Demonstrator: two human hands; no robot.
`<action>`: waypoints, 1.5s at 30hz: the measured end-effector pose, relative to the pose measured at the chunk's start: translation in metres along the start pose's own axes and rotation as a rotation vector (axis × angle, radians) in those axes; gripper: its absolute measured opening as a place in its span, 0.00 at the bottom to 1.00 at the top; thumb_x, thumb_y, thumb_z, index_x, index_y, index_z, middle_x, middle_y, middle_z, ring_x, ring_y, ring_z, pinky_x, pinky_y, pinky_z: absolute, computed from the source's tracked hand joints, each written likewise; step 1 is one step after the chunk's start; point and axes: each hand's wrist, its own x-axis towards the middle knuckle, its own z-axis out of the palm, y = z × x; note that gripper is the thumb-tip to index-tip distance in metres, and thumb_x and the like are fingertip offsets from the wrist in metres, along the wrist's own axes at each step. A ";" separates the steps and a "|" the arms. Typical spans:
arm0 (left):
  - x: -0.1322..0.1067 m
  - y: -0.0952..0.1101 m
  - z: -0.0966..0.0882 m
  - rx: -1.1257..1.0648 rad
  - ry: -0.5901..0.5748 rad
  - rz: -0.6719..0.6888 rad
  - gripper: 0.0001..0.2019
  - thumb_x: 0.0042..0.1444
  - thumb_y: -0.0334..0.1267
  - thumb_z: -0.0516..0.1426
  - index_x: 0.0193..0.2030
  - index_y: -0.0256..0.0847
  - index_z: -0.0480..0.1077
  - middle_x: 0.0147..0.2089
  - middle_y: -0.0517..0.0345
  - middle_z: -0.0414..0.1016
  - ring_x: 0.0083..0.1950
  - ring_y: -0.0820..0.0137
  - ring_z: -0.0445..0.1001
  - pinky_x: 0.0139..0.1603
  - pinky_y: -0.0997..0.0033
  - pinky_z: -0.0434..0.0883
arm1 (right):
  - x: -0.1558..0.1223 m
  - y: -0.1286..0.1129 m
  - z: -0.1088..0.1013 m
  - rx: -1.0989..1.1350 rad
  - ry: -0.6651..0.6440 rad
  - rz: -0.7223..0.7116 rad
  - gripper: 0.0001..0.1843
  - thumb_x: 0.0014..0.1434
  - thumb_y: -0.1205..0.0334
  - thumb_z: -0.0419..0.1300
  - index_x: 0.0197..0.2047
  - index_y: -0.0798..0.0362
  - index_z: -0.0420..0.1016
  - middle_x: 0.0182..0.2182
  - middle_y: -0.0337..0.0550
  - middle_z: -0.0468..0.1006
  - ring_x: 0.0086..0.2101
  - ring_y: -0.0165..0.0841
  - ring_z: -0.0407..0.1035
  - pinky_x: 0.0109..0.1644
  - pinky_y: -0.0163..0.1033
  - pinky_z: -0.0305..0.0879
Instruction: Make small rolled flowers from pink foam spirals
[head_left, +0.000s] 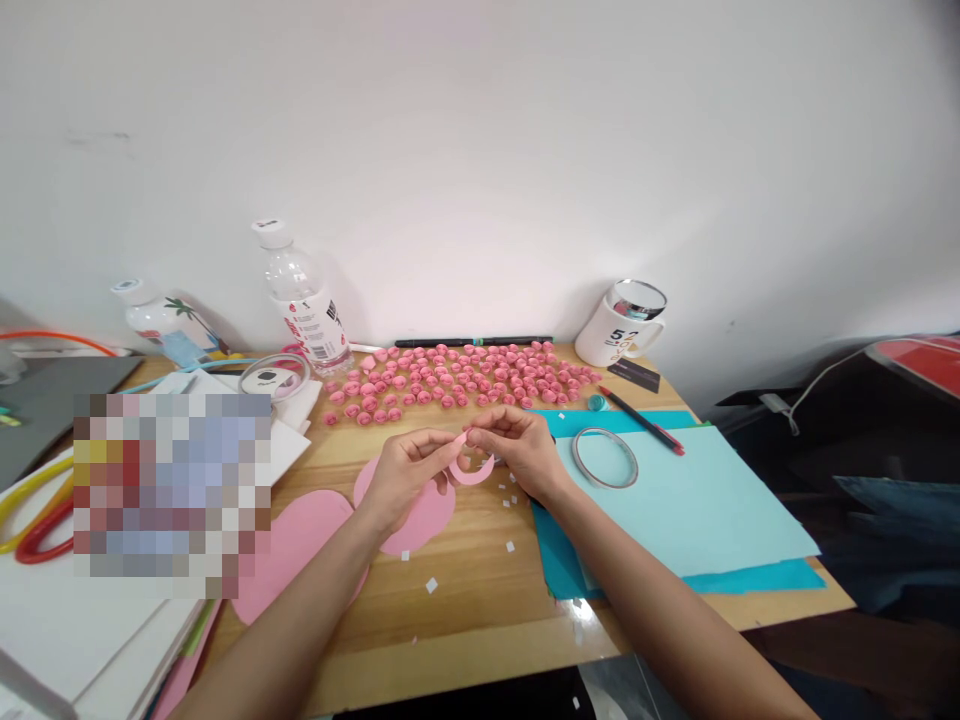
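Note:
Between both hands, over the middle of the table, is a curled pink paper strip [474,475] hanging in a loop. My left hand [409,465] pinches the strip on its left side. The fingers of my right hand [517,450] are closed on its upper end, which looks rolled at the fingertips. Under and beside my left hand lie two pink paper rounds, one nearer [304,535] and one partly covered by the hand [420,520]. Many small pink rolled paper roses [442,375] are spread just beyond my hands.
Light blue sheets [720,500] with a tape roll [637,470] lie at right, near a pen [645,422]. Behind stand a mug [604,330] and a bottle [311,320]. Papers [45,610] and scissors [45,535] fill the left. Small white bits [431,585] dot the table [465,620].

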 end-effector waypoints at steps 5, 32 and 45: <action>0.000 -0.001 0.000 -0.008 0.000 0.004 0.11 0.48 0.42 0.60 0.34 0.35 0.75 0.28 0.54 0.74 0.23 0.76 0.66 0.22 0.75 0.63 | 0.001 -0.001 0.001 0.001 0.018 -0.019 0.10 0.43 0.59 0.67 0.26 0.55 0.73 0.21 0.38 0.76 0.22 0.28 0.69 0.28 0.35 0.66; 0.000 0.000 0.001 -0.016 0.033 0.007 0.09 0.47 0.39 0.61 0.32 0.35 0.74 0.27 0.56 0.74 0.21 0.77 0.66 0.21 0.76 0.62 | 0.000 0.002 -0.002 0.008 -0.022 -0.003 0.10 0.43 0.60 0.68 0.29 0.53 0.73 0.25 0.39 0.78 0.27 0.31 0.73 0.32 0.37 0.68; 0.002 -0.005 -0.001 -0.022 0.039 -0.001 0.10 0.45 0.39 0.62 0.32 0.34 0.73 0.22 0.59 0.72 0.21 0.76 0.67 0.21 0.77 0.62 | 0.002 0.004 -0.002 -0.006 0.009 -0.036 0.11 0.40 0.61 0.69 0.26 0.54 0.73 0.23 0.38 0.77 0.23 0.29 0.71 0.28 0.34 0.67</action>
